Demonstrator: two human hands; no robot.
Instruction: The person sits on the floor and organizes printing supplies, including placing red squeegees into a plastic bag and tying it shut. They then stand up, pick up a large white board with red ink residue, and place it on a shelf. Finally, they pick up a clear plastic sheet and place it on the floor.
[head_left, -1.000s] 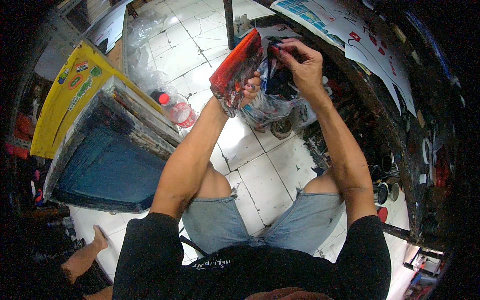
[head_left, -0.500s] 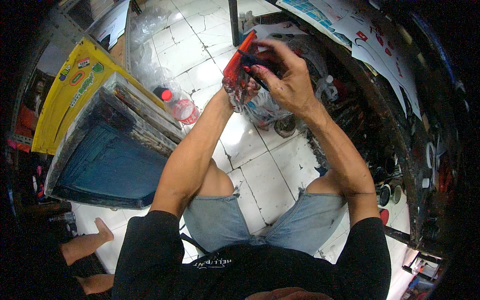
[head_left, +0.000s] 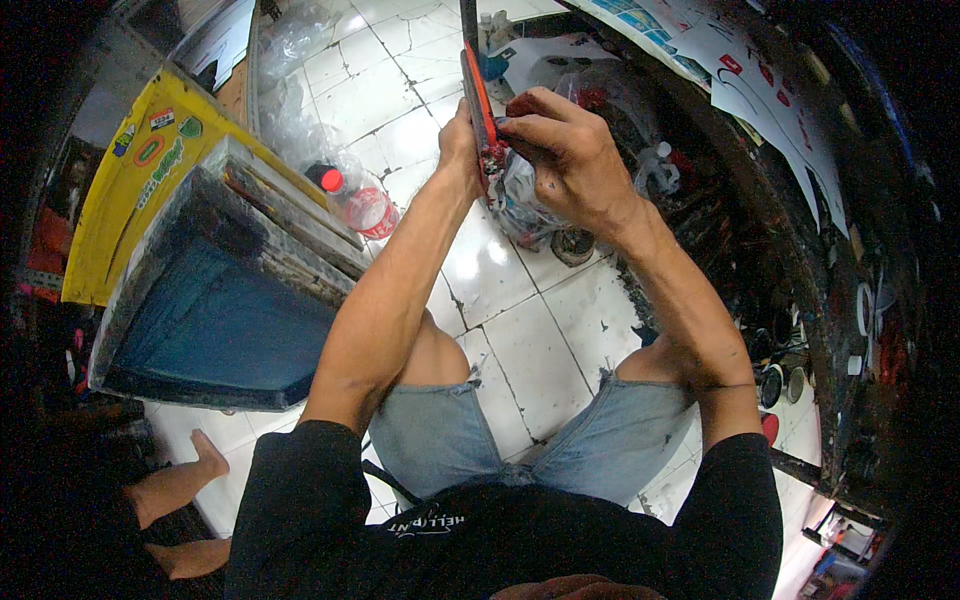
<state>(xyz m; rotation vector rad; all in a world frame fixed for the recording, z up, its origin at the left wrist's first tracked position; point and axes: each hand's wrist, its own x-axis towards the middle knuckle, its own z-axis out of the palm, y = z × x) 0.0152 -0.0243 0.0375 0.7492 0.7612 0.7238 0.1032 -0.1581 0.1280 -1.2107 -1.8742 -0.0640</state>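
gripping a red flat piece (head_left: 482,105) in the left hand (head_left: 460,150), wrapped on from the left side. holding it up over the white tiled floor (head_left: 520,350), ahead of the knees, upper middle in view.

appearing nearly edge-on, standing close to upright: just a long thin strip, bright orange-red down its length, darker along the left side. turning dirty toward the lower end, smeared dark red, then crusted in black, grey and whitish patches, ragged in outline. cannot make out the broad face from this angle.

finding the right hand (head_left: 570,155) on the opposite side, fingers bent inward, tips darkly stained, at or just beside the red edge. cannot tell touching from apart, nor whether pinching something small or bare.

seeing, below the right hand, crumpled clear plastic (head_left: 530,215), with a round container (head_left: 573,246) beside it. noting, left of the left forearm, a clear bottle (head_left: 370,213) with red cap and red label. farther left, a frame with a dark blue panel (head_left: 220,310), in front of a yellow panel (head_left: 125,200) with stickers. at lower left, another person's bare leg (head_left: 170,495). at upper right, printed sheets (head_left: 770,120) along a dark edge.
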